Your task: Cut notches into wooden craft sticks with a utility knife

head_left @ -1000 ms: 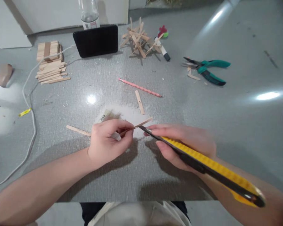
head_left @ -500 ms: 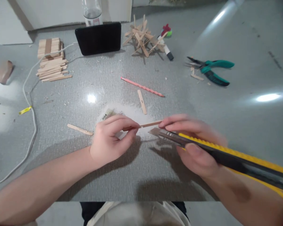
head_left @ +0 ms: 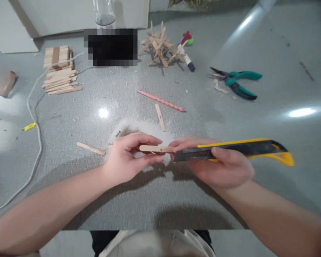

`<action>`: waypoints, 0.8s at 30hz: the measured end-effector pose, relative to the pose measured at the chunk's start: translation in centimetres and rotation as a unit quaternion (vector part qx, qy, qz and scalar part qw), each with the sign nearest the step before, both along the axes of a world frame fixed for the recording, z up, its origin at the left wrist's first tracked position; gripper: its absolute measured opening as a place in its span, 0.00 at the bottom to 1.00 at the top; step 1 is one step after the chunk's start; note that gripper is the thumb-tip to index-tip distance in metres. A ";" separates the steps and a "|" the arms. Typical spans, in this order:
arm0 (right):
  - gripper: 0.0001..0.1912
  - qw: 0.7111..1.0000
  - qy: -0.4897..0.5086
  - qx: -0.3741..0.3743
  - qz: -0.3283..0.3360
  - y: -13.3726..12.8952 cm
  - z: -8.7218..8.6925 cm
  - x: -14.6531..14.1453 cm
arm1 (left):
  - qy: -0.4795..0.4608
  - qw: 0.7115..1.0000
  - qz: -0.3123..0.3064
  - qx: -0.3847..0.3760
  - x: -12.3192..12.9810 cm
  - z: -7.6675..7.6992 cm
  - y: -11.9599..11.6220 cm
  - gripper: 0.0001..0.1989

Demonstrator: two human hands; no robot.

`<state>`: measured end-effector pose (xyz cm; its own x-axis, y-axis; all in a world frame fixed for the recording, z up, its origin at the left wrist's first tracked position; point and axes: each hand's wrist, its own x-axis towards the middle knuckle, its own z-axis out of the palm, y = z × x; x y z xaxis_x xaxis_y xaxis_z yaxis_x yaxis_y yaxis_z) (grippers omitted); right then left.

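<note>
A craft stick (head_left: 152, 148) with a small dark mark lies flat side up between my hands. My left hand (head_left: 131, 153) is around its left part, thumb and forefinger parted above and below it, not pinching. My right hand (head_left: 227, 166) grips a yellow and black utility knife (head_left: 246, 148), its blade pointing left below the stick. The stick's right end meets the fingertips of that same hand. Under my hands is a whitish patch with a small clear printed ruler-like piece (head_left: 119, 134), partly hidden. One loose stick (head_left: 91, 148) lies left of my left hand, another (head_left: 160, 117) beyond.
A pink pencil (head_left: 160, 100) lies farther out. Green-handled pliers (head_left: 242, 84) rest at right beside wood scraps. At the back are stacked craft sticks (head_left: 59, 67), a stick structure (head_left: 162, 46), a marker (head_left: 186, 59), a pixelated dark block (head_left: 113, 48) and a bottle (head_left: 104, 14). A white cable (head_left: 39, 135) runs along the left.
My left finger and thumb have parted from their pinch. The stick has turned its flat face up and moved left. The knife has swung more level, its handle end now fully in view.
</note>
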<state>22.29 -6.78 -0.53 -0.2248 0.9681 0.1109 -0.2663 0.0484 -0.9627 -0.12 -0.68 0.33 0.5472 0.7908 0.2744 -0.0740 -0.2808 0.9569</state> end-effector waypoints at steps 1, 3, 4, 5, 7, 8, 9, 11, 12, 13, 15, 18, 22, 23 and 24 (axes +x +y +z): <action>0.20 1.000 0.018 -0.005 0.008 0.0 -0.1 -0.2 | 0.004 1.000 0.000 0.012 0.0 0.0 0.1 0.09; 0.21 0.998 0.061 -0.023 0.026 0.0 -0.2 -0.8 | 0.004 1.000 -0.012 0.027 0.1 -0.1 0.4 0.06; 0.21 0.995 0.082 -0.037 0.038 0.0 -0.2 -1.0 | 0.003 0.999 -0.021 0.027 0.1 -0.1 0.4 0.06; 0.21 0.992 0.102 -0.054 0.050 0.0 -0.2 -1.3 | 0.002 0.999 -0.030 0.023 0.1 -0.2 0.5 0.05; 0.21 0.985 0.127 -0.087 0.076 0.1 -0.2 -1.7 | -0.003 0.999 -0.047 0.011 0.1 -0.3 0.5 0.04; 0.22 0.983 0.131 -0.094 0.082 0.1 -0.2 -1.7 | -0.010 0.998 -0.054 0.003 0.1 -0.3 0.5 0.04; 0.22 0.984 0.129 -0.096 0.081 0.2 -0.2 -1.7 | -0.019 0.998 -0.059 -0.004 0.1 -0.3 0.5 0.04; 0.23 0.988 0.113 -0.087 0.058 0.4 -0.2 -1.3 | -0.018 0.998 -0.060 -0.013 0.0 -0.3 0.5 0.06; 0.22 0.991 0.101 -0.075 0.034 0.4 -0.1 -1.0 | -0.005 0.998 -0.054 -0.010 -0.1 -0.2 0.5 0.07; 0.21 0.994 0.087 -0.061 0.006 0.5 0.0 -0.6 | 0.013 0.999 -0.048 0.001 -0.1 -0.2 0.5 0.07; 0.19 0.997 0.053 -0.028 -0.051 0.4 0.4 0.3 | 0.049 0.997 -0.036 0.039 -0.2 0.0 0.6 0.07; 0.15 0.995 -0.003 0.030 -0.098 -0.2 1.6 0.9 | 0.069 0.991 -0.027 0.107 -0.3 0.1 0.7 0.07; 0.12 0.986 -0.030 0.046 -0.159 -1.7 3.0 0.5 | 0.082 0.982 -0.001 0.173 -0.4 0.0 0.7 0.05; 0.11 0.985 -0.039 0.048 -0.162 -2.1 3.2 0.4 | 0.080 0.977 0.001 0.197 -0.5 -0.1 0.7 0.04; 0.11 0.984 -0.052 0.055 -0.160 -2.4 3.4 0.3 | 0.077 0.972 -0.002 0.224 -0.6 -0.1 0.7 0.04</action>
